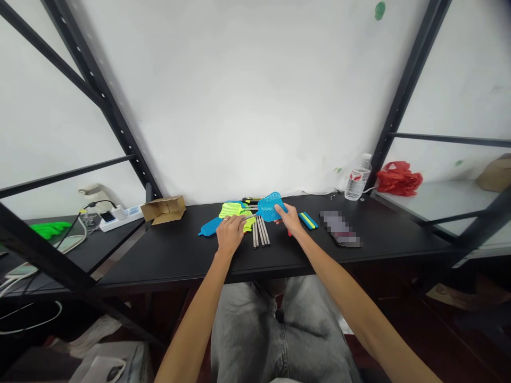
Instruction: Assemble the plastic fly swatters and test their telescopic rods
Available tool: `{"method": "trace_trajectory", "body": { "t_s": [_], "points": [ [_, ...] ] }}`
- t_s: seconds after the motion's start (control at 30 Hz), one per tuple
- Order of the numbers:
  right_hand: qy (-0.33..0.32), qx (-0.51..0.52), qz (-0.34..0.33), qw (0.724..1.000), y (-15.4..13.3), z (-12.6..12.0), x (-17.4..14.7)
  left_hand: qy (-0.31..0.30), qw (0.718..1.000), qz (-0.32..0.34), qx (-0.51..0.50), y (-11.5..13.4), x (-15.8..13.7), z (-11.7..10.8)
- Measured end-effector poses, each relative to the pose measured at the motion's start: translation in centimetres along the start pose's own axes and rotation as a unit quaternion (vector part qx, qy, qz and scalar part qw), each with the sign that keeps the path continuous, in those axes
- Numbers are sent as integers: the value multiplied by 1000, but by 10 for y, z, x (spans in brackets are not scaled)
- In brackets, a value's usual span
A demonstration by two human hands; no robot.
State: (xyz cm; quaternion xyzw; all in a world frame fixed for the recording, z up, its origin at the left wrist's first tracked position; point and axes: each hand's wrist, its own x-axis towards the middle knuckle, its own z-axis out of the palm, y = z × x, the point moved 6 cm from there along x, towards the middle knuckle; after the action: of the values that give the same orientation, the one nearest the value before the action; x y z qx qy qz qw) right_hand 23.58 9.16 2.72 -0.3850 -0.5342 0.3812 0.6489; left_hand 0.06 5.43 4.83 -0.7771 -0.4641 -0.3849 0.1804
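My right hand [290,219] grips a blue mesh fly swatter head [267,206] by its broad end, thumb on top. Its narrow neck points left and meets a thin metal rod [251,216]. Around that rod the fingers of my left hand [230,232] are closed; whether the rod sits inside the neck is too small to tell. Behind my left hand lie yellow-green swatter heads [231,209], and another blue swatter head [209,228] is to its left. Several metal rods [261,234] lie side by side on the table between my hands.
Blue and yellow strips [308,220] lie right of my right hand, beside a blurred-out phone-like object [340,229]. A water bottle [357,178] stands at the back right. An open cardboard box [164,209] and a power strip [122,218] are at the left of the black table [147,260].
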Motion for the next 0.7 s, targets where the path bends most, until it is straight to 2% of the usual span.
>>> {"method": "trace_trajectory", "body": {
  "t_s": [0.13, 0.27, 0.53, 0.7],
  "points": [
    [28, 57, -4, 998, 0, -6, 3, -30, 1000, 1, 6, 2, 3, 5],
    [25, 67, 2, 997, 1, -7, 4, -65, 998, 4, -5, -2, 2, 12],
    [8, 26, 4, 1000, 2, -3, 1, -47, 998, -11, -29, -7, 2, 8],
    [22, 16, 16, 1000, 4, -4, 1, -32, 999, -16, -28, -6, 1, 8]
  ]
}}
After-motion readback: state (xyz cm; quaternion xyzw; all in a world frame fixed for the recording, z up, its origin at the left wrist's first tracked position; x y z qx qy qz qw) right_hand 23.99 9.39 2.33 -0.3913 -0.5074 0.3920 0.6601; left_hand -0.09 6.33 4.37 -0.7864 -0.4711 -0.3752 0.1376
